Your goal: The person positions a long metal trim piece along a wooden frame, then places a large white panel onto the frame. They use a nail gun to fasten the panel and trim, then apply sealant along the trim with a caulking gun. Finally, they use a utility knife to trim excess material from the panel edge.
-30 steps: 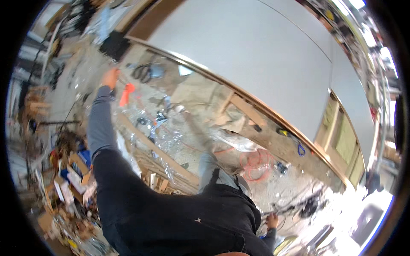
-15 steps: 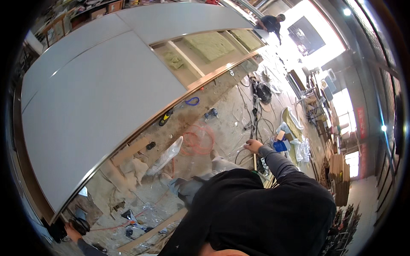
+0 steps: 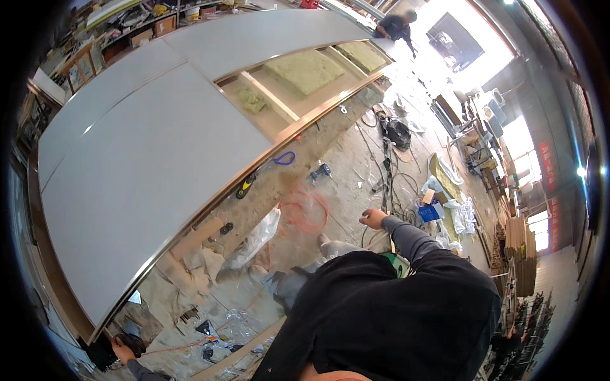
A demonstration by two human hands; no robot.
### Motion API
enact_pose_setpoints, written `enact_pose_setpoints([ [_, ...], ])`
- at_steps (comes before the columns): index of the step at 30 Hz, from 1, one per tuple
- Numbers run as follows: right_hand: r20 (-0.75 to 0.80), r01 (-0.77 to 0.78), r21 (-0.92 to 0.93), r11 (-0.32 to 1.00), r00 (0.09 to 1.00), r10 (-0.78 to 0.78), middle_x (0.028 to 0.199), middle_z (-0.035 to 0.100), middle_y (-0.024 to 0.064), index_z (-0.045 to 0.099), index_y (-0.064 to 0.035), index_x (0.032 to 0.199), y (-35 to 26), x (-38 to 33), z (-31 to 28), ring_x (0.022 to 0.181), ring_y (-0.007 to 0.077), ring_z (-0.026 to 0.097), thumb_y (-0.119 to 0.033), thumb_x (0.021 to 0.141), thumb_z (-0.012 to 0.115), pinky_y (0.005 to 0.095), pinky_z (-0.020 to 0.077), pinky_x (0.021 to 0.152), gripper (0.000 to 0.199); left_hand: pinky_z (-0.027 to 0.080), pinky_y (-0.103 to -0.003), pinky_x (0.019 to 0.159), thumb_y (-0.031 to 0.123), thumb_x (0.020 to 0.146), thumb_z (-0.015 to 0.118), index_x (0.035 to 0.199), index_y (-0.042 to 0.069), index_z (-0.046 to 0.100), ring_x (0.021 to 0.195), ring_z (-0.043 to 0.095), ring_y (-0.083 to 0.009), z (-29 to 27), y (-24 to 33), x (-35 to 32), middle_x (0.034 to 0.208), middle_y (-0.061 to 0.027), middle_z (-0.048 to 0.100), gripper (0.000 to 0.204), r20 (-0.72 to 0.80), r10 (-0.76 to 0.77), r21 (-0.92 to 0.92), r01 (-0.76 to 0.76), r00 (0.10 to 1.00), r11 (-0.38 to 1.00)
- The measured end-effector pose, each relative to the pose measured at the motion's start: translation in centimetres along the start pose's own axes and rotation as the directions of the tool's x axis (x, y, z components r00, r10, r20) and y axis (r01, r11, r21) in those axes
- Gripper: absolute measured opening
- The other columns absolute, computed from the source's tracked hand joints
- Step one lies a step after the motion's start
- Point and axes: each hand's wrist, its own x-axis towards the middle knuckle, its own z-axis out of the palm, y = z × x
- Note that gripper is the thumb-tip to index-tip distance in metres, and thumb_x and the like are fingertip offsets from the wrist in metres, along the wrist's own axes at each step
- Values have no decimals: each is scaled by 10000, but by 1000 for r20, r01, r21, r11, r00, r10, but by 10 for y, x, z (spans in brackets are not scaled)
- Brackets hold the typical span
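A large pale grey panel (image 3: 152, 165) with a metal-edged frame stretches across the left. At its near left corner is my left hand (image 3: 122, 350), with fingers curled and partly hidden beside a dark round object (image 3: 134, 343); what it grips I cannot make out. My right hand (image 3: 373, 219) hangs above the floor to the right, its fingers drawn together with nothing visible in them. Toward the far end, an uncovered part of the frame shows yellowish insulation (image 3: 305, 70) between pale wooden bars (image 3: 270, 95). A yellow-and-black hand tool (image 3: 245, 186) is close to the panel's edge.
On the floor are a blue power tool (image 3: 321, 171), a coiled orange hose (image 3: 304, 213), clear plastic wrap (image 3: 254, 238), dark cables (image 3: 387, 171) and a blue box (image 3: 431, 211). Another person (image 3: 395, 28) is at the panel's far end. Stacked boards (image 3: 520, 254) stand right.
The view has shifted slightly, so the panel and floor items appear displaced. My right hand's fingers look more drawn in. My left hand remains near the panel corner.
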Motion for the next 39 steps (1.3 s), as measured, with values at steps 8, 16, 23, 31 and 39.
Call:
enact_pose_setpoints([
  [8,-6,58,128,990,998,-57,1189,718,253,655,1,1314,24,35,18,1123,377,690,-507,898,696,431,535,979,658,475,-525,1093,326,1128,408,1520,-13,427,1297,525,-430,-23,62,-81,1470,-254,498,519,-527,-71,-147,-9,847,989],
  [16,33,-34,348,937,999,24,1096,750,249,677,29,1273,148,67,89,1017,335,736,-434,904,724,412,564,920,594,436,-475,1082,154,1043,577,1386,-19,554,1243,576,-380,39,394,-363,1351,-210,609,384,-655,279,-243,-545,703,802],
  [23,210,-298,656,694,955,212,1069,761,182,690,-4,1268,274,132,147,927,286,739,-396,938,704,395,582,797,513,369,-482,1155,155,1066,538,1450,-3,502,1320,537,-361,110,672,-576,1431,-201,566,418,-377,522,-613,-629,765,478],
  [31,521,-573,816,75,786,333,1021,755,145,637,-32,1288,380,176,186,826,272,724,-322,977,672,443,575,704,426,318,-498,1193,269,1047,594,1485,33,484,1463,386,-410,63,876,-628,1540,-259,442,510,-564,686,-222,-884,461,411],
  [39,559,-584,810,60,798,227,1122,734,171,597,-8,1327,337,206,91,959,282,714,-312,1003,644,460,568,783,447,359,-502,1170,206,1025,625,1348,13,578,1431,421,-393,80,969,-615,1446,-173,563,379,-539,686,-195,-865,489,463],
])
